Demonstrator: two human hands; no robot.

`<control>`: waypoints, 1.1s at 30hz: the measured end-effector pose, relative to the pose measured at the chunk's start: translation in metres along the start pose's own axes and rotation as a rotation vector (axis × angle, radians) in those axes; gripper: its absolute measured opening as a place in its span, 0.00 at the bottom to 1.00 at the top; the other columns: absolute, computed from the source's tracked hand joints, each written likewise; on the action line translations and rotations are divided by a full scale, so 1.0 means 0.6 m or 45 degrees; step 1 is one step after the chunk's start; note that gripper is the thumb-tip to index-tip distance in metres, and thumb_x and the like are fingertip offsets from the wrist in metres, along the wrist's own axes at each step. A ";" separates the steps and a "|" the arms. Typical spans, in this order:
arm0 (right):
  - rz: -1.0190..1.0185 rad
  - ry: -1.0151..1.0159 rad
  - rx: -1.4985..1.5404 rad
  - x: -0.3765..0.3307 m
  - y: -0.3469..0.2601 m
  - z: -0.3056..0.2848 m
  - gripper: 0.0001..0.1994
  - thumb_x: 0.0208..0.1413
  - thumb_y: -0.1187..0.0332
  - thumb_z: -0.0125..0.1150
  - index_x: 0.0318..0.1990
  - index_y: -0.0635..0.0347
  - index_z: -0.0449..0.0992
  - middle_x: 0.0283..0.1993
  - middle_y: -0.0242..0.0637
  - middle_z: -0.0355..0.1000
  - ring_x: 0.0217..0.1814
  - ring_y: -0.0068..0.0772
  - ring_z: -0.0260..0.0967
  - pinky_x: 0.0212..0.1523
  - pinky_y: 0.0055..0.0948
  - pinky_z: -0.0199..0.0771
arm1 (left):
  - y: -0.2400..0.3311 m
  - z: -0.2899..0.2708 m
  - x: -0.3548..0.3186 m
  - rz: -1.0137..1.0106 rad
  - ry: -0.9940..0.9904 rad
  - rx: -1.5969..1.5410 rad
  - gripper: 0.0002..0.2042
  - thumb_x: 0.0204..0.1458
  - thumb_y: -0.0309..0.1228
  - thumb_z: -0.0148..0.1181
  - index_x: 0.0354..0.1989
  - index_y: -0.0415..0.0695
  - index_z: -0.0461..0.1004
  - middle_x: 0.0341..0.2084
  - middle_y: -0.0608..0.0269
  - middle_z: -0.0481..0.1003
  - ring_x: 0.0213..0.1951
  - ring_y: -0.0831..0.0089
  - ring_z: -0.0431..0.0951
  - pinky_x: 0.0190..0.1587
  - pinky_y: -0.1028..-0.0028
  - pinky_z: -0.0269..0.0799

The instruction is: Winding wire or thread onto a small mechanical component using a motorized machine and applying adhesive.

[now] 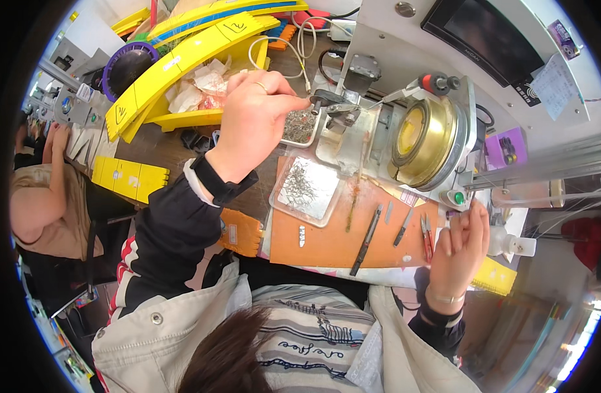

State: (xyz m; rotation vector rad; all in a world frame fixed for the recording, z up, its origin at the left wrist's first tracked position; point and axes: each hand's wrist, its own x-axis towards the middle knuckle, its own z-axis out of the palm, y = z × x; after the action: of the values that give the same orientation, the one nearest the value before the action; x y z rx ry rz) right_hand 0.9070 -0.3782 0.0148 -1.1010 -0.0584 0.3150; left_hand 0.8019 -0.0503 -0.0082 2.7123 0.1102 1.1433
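Note:
My left hand (253,124) reaches up to the machine, thumb and forefinger closed on a small black knob (319,99). My right hand (457,254) is raised at the right, its fingers bent together just below a green push button (456,198). Anything between those fingertips is too small to make out. Between the hands stands a round brass-coloured drum (415,141) on the machine. Below it, a clear plastic tray (307,190) with thin dark bits rests on an orange-brown work mat (372,242).
On the mat lie a black pen-like tool (367,239), a small knife (403,227) and red-handled tweezers (427,237). A yellow bin (189,118) stands at the left. A screen (484,39) is at the upper right, a white bottle (510,243) at the right. Another person (48,203) sits at far left.

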 end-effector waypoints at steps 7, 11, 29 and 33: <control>0.688 -0.683 -0.195 -0.074 0.053 0.130 0.12 0.65 0.70 0.57 0.54 0.61 0.71 0.25 0.21 0.63 0.19 0.09 0.52 0.19 0.15 0.51 | 0.000 -0.007 0.010 0.090 -0.229 0.124 0.09 0.43 0.20 0.62 0.32 0.43 0.82 0.40 0.64 0.79 0.49 0.62 0.76 0.51 0.64 0.64; 0.568 -0.336 0.257 -0.047 0.133 0.180 0.19 0.65 0.68 0.59 0.60 0.62 0.67 0.25 0.21 0.61 0.19 0.09 0.50 0.20 0.16 0.48 | -0.003 -0.052 0.027 0.058 -0.264 0.183 0.13 0.52 0.21 0.60 0.45 0.45 0.82 0.52 0.59 0.76 0.54 0.61 0.75 0.58 0.65 0.64; 0.499 -0.085 0.489 0.048 0.183 0.228 0.07 0.69 0.62 0.53 0.47 0.52 0.70 0.31 0.18 0.60 0.25 0.10 0.50 0.23 0.15 0.49 | -0.034 0.027 0.188 -0.051 -1.157 -1.137 0.12 0.60 0.25 0.57 0.49 0.34 0.78 0.44 0.56 0.80 0.47 0.70 0.78 0.53 0.72 0.72; 0.497 -0.004 0.502 0.069 0.188 0.252 0.07 0.69 0.62 0.54 0.47 0.53 0.70 0.27 0.17 0.58 0.22 0.08 0.47 0.22 0.16 0.45 | -0.040 0.060 0.194 0.038 -1.407 -1.199 0.10 0.59 0.27 0.58 0.45 0.34 0.77 0.42 0.53 0.77 0.47 0.60 0.76 0.54 0.67 0.69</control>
State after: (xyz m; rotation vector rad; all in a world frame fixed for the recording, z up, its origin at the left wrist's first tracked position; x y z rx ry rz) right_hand 0.8913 -0.1889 -0.0205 -0.7134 0.2112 0.6485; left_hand 0.9091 -0.0156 0.0438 2.0452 -0.4891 -0.3826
